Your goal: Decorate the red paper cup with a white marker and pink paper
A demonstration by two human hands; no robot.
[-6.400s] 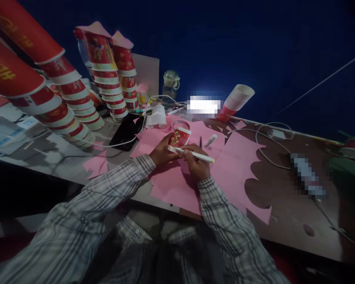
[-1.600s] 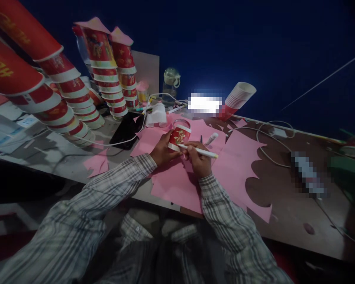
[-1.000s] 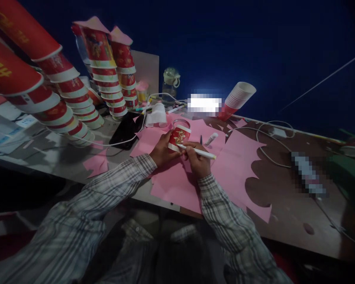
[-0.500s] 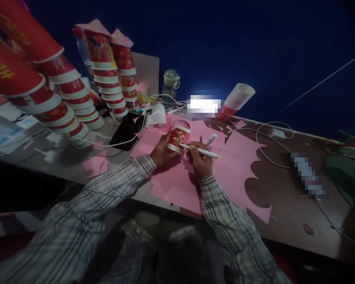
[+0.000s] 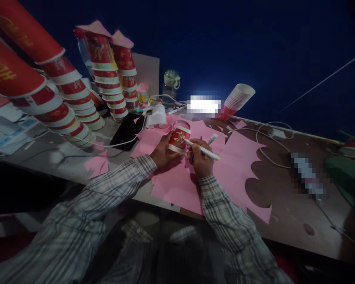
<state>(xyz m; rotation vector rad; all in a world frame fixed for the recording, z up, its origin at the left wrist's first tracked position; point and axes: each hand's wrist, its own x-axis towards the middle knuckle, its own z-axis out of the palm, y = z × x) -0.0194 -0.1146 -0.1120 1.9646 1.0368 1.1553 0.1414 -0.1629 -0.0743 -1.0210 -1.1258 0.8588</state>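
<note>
A small red paper cup (image 5: 179, 139) with white bands and a yellowish figure on its side is gripped by my left hand (image 5: 163, 152), fingers wrapped round its left side. In my right hand (image 5: 201, 157) is a white marker pen (image 5: 208, 152) with a yellow end, its tip on or very close to the figure on the cup. Both hands are over pink paper sheets (image 5: 177, 185) with cut edges. Just beyond my right hand, a white pen cap or second marker (image 5: 212, 139) shows in part.
Tall stacks of red and white cups (image 5: 108, 79) stand at the left. Nested paper cups (image 5: 236, 101) lean at the back beside a glowing pixelated patch. A black phone (image 5: 127, 132), a white cable (image 5: 256, 138), a lidded jar (image 5: 170, 85) and pink scraps (image 5: 97, 163) lie around.
The marker's tip has shifted slightly up the figure on the cup, and my right hand has tilted a little with it. The left hand keeps its hold on the cup.
</note>
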